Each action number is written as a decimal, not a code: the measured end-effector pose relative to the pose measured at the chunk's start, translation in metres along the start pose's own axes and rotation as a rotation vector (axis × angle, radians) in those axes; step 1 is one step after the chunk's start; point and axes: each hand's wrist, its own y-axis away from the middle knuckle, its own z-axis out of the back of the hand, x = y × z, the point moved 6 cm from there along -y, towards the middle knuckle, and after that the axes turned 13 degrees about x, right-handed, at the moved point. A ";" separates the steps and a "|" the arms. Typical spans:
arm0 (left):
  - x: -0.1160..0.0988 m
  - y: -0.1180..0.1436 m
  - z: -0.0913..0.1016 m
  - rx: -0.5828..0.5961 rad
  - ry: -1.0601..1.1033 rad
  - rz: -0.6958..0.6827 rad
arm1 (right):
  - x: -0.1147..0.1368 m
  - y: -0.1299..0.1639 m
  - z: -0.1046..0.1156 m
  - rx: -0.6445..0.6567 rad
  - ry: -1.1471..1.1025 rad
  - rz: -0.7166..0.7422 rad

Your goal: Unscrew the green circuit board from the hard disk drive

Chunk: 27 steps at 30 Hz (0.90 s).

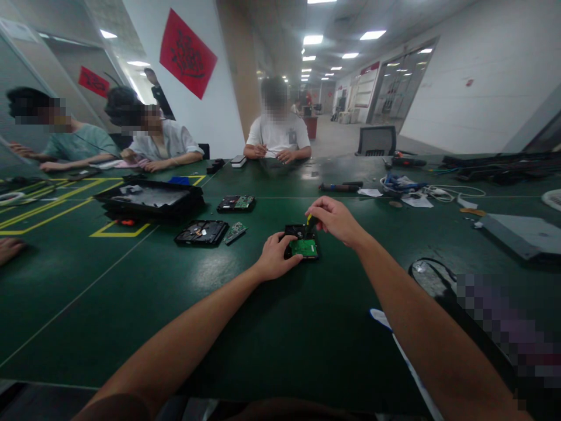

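A hard drive [305, 248] lies on the green table in front of me, its green circuit board facing up. My left hand [277, 256] grips its left side, thumb along the near edge and fingers over the far part. In my right hand [332, 219] is a screwdriver [311, 223] with a yellow and black handle, held upright in a pinch. The tip points down at the drive's far right part; whether it sits in a screw is too small to tell. Left of the drive are a loose circuit board [235, 232], an opened hard drive [202, 233] and another hard drive [236, 203].
A stack of black trays [149, 199] stands at the left. Two power-driver-like tools, blue gloves [401, 183] and white cables lie at the back right. A grey metal box [521, 237] rests at the right edge. Several people sit around the table, one opposite me [278, 131].
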 end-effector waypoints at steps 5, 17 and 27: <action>-0.001 0.001 0.001 0.002 0.009 -0.006 | 0.002 -0.001 -0.010 0.088 -0.116 0.016; 0.001 -0.001 -0.002 -0.017 0.006 -0.010 | -0.002 -0.001 0.001 -0.019 0.006 0.000; 0.000 0.000 -0.001 -0.009 0.002 -0.014 | 0.002 -0.001 -0.008 0.078 -0.116 0.052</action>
